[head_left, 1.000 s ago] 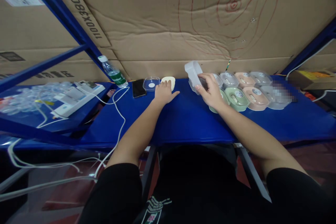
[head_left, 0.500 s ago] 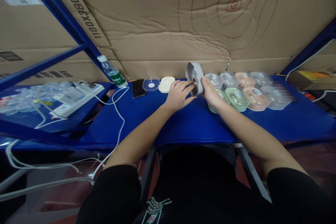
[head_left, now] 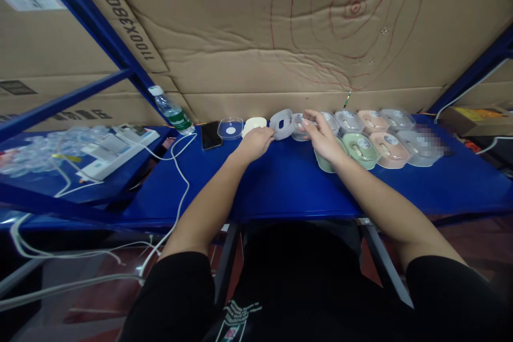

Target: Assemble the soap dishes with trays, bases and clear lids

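My left hand (head_left: pixel 256 142) is closed, its fingertips pinching the lower left edge of a grey lid (head_left: pixel 287 131). The lid is rounded, with an oval opening in its middle, and is tilted above the table. My right hand (head_left: pixel 321 135) is open, fingers spread, over the row of lidded boxes. A grey box (head_left: pixel 297 132) sits just left of its fingertips; whether they touch it I cannot tell. A cream lid-like piece (head_left: pixel 253 124) lies behind my left hand, partly hidden. Under my right hand a green box (head_left: pixel 324 164) is mostly covered.
More boxes stand in two rows on the right: green (head_left: pixel 360 150), peach (head_left: pixel 389 149) and grey (head_left: pixel 424 148). To the left are a clear shallow dish (head_left: pixel 230 128), a phone (head_left: pixel 211 135), a water bottle (head_left: pixel 176 116) and a white cable (head_left: pixel 187 181). Cardboard (head_left: pixel 240 37) walls the back.
The grey piece held upright between both hands is now lower and further left, in my left hand only. My right hand has let go and opened. A grey box now shows between the hands.
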Demonstrator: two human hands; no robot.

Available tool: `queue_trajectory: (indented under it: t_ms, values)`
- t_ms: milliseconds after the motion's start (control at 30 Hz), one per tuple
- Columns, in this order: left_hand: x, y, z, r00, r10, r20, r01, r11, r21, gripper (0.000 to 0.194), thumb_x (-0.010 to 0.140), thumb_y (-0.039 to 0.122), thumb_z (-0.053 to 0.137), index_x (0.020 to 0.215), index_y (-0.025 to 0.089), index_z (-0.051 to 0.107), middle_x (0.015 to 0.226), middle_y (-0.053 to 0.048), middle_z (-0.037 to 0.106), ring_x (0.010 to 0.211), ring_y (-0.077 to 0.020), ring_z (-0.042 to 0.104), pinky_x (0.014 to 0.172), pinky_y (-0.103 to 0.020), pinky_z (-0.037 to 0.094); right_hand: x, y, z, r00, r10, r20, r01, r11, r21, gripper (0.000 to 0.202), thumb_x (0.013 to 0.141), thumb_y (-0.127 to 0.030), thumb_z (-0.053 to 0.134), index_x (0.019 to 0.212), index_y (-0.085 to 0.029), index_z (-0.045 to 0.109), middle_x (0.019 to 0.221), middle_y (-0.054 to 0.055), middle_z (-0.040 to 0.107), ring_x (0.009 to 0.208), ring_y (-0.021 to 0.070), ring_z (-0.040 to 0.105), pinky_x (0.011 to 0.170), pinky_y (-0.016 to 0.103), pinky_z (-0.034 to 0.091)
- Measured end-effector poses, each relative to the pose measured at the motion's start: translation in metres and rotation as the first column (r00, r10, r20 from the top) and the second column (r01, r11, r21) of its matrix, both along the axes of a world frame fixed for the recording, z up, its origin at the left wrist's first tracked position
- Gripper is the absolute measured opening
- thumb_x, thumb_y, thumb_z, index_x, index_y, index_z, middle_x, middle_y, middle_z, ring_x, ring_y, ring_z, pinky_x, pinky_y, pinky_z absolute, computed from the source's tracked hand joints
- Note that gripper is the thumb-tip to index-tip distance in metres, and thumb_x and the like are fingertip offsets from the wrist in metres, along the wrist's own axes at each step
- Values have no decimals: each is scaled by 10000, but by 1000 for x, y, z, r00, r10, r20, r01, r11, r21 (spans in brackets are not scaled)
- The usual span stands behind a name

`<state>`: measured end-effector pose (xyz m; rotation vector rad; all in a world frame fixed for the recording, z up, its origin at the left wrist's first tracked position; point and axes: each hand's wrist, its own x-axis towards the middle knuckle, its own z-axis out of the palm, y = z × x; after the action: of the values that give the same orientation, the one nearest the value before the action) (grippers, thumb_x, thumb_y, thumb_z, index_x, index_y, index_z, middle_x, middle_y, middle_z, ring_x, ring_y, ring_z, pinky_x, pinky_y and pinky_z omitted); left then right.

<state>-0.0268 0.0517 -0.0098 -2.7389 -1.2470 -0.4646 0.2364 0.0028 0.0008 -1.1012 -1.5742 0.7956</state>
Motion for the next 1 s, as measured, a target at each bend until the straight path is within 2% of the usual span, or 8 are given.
queue_trajectory:
  t_ms: [200,400,567,633,700,800,867,1000]
  values:
    - [-11,-1,2,999,36,-27,-37,999,-39,282,1100,265,486,1191,158,731,1248,-185,791,1161,-329,750,1025,-468,592,2,0,0,994,-42,101,37,998,51,832,1029,-857,533,1667,-322,509,1690,156,585,1286,345,745,1082,559,649]
    - [-11,-2,1,998,16,-56,-18,999,-34,294,1017,276,554,1186,161,766,1234,-174,796,1167,-332,748,1059,-487,591,2,1,-1,991,-75,113,65,994,82,708,1062,-724,565,1626,-297,546,1656,158,623,1255,328,762,1095,556,639]
    - [-6,-1,-7,998,20,-53,-21,999,-31,408,1064,299,536,1386,148,735,1473,-198,720,1331,-345,713,1166,-520,561,4,-3,4,963,-73,261,25,983,181,596,1069,-632,572,1500,-229,660,1533,172,725,1314,349,740,1121,550,613]
    - [-3,0,-10,998,30,-54,-33,999,-44,441,1073,297,544,1451,143,712,1584,-211,656,1408,-357,680,1213,-528,535,6,-7,7,906,-100,411,-1,971,237,554,1077,-575,569,1470,-205,693,1507,175,745,1375,366,711,1189,572,563]
    - [-1,1,-12,997,52,-49,-55,997,-57,463,1081,295,547,1495,144,689,1650,-215,608,1473,-368,641,1245,-545,508,9,-10,12,805,-117,582,-41,967,250,543,1085,-520,566,1491,-183,695,1539,184,730,1450,388,666,1252,601,502]
    - [-3,3,-12,995,90,-33,-92,993,-75,490,1093,342,568,1546,176,654,1698,-200,576,1559,-368,570,1286,-570,458,13,-11,18,617,-92,781,-74,982,174,600,1094,-494,557,1589,-165,639,1674,199,627,1562,421,572,1320,671,400]
    - [-7,5,-8,991,133,-4,-133,988,-73,549,1090,451,606,1574,193,633,1710,-193,570,1588,-376,538,1317,-583,414,15,-7,21,515,-58,855,-63,992,105,666,1097,-505,547,1665,-159,570,1764,207,524,1637,438,487,1358,730,303]
    - [-28,9,4,917,371,147,-369,929,-41,732,1090,667,523,1636,181,566,1732,-222,537,1620,-422,493,1341,-625,364,13,5,22,389,2,921,-23,1000,7,767,1075,-530,557,1741,-158,482,1850,196,375,1711,484,348,1369,795,212]
